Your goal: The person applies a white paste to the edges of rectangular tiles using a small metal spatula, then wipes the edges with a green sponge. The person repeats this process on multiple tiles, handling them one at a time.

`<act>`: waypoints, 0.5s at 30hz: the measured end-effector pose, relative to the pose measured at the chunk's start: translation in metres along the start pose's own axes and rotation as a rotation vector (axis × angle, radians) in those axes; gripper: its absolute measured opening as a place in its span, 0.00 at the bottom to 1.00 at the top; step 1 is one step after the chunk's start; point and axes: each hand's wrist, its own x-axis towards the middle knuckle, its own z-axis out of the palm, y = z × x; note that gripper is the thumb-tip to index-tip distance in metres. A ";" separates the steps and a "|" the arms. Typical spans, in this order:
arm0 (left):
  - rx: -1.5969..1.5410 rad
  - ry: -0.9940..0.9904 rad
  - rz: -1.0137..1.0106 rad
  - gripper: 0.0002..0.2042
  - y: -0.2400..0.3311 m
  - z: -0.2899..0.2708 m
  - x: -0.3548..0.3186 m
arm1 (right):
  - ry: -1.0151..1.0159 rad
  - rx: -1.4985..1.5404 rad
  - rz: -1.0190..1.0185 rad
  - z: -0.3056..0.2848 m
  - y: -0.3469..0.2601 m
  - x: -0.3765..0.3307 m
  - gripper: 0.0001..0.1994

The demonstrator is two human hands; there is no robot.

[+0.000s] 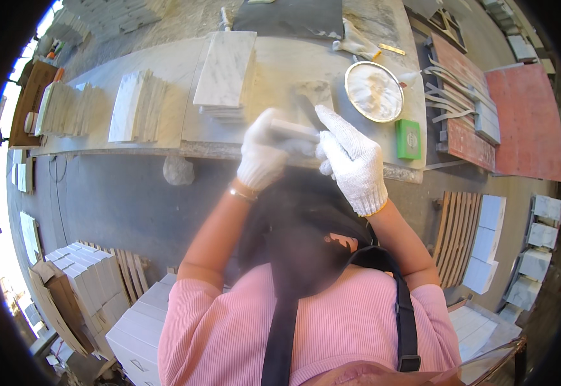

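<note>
Both my hands wear white knit gloves and meet above the near edge of the worktable. My left hand (264,151) is closed around a white tile (292,130), seen nearly edge-on. In my right hand (355,161) is a flat dark-grey blade (307,110), tilted up to the left beside the tile; its handle is hidden in the glove. Ahead and to the right stands a round metal bowl (355,66) filled with white powder or paste. A stack of white, grey-veined marble tiles (225,67) lies just beyond my left hand.
More marble tiles (126,106) stand in rows at the left of the worktable (193,145). A green box (408,139) sits near the right edge, and a spare glove (357,42) lies behind the bowl. Stacked cartons (142,331) and a wooden pallet (453,235) flank me.
</note>
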 end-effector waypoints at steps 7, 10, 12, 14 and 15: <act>0.169 0.008 0.056 0.17 -0.002 0.005 -0.005 | -0.047 0.085 0.116 -0.015 0.005 -0.004 0.21; 0.129 0.033 -0.035 0.17 -0.001 0.005 -0.004 | -0.045 0.023 0.091 -0.018 0.006 -0.008 0.21; 0.175 0.054 0.000 0.17 -0.002 0.005 -0.003 | -0.022 0.043 0.117 -0.016 0.007 -0.011 0.21; 0.208 0.067 -0.055 0.17 -0.005 0.005 -0.003 | -0.032 0.071 0.118 -0.010 0.007 -0.013 0.22; 0.220 0.069 -0.124 0.17 -0.007 0.004 -0.003 | -0.053 0.093 0.104 -0.003 0.007 -0.014 0.22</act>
